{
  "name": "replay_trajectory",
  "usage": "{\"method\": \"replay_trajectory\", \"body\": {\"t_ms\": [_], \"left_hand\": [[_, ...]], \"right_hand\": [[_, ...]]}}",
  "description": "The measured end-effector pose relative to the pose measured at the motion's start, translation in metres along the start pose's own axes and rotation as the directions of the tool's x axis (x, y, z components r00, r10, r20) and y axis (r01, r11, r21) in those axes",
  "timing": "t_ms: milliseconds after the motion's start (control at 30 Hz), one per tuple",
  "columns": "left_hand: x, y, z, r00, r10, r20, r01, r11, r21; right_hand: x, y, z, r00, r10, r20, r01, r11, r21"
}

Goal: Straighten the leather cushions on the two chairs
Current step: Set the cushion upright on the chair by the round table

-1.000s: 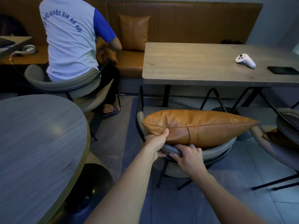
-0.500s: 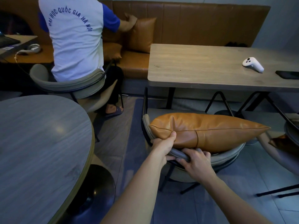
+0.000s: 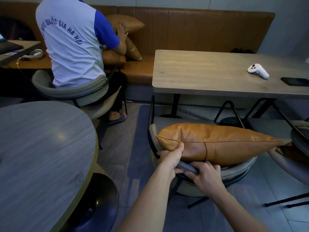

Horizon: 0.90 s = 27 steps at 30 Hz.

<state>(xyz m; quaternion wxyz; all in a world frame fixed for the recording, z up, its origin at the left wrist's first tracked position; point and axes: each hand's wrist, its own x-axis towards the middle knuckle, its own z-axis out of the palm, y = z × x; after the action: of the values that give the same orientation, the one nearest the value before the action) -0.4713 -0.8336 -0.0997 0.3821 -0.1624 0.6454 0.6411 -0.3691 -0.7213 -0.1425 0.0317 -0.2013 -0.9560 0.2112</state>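
A tan leather cushion [image 3: 217, 143] lies lengthwise across the grey chair [image 3: 237, 171] in front of me, resting on its curved backrest. My left hand [image 3: 170, 159] pinches the cushion's left corner, thumb on top. Just below the cushion, my right hand [image 3: 206, 175] is wrapped around the backrest rim. At the right edge stands a second grey chair [image 3: 299, 139], where only a brown corner of another cushion [image 3: 288, 150] shows.
A round grey table [image 3: 41, 148] fills the left foreground. Beyond the chair a rectangular wooden table [image 3: 209, 72] holds a white controller [image 3: 258, 71] and a black phone [image 3: 296, 81]. A seated person [image 3: 71, 47] handles cushions on the brown bench [image 3: 200, 30].
My hands keep the same hold on the cushion corner and the backrest. The seated person has lifted and pressed cushions against the bench back. My view has shifted slightly.
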Motion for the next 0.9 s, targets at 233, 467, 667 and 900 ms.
{"method": "replay_trajectory", "body": {"t_ms": [233, 467, 667, 900], "left_hand": [[-0.001, 0.006, 0.01, 1.0, -0.001, -0.01, 0.001, 1.0, 0.001], [-0.002, 0.004, 0.019, 1.0, 0.023, -0.004, -0.023, 0.999, -0.025], [-0.004, -0.002, 0.016, 0.999, 0.037, 0.014, -0.037, 0.999, -0.012], [-0.015, -0.018, 0.006, 0.997, 0.063, -0.036, -0.052, 0.969, 0.243]], "right_hand": [[0.005, 0.012, -0.005, 0.999, -0.043, -0.017, 0.043, 0.998, -0.038], [0.008, 0.02, -0.011, 0.998, -0.06, 0.009, 0.061, 0.994, -0.096], [0.007, 0.018, -0.013, 0.999, -0.044, 0.031, 0.047, 0.992, -0.121], [0.01, 0.017, -0.029, 0.963, 0.003, 0.27, 0.008, 0.999, -0.042]]}}
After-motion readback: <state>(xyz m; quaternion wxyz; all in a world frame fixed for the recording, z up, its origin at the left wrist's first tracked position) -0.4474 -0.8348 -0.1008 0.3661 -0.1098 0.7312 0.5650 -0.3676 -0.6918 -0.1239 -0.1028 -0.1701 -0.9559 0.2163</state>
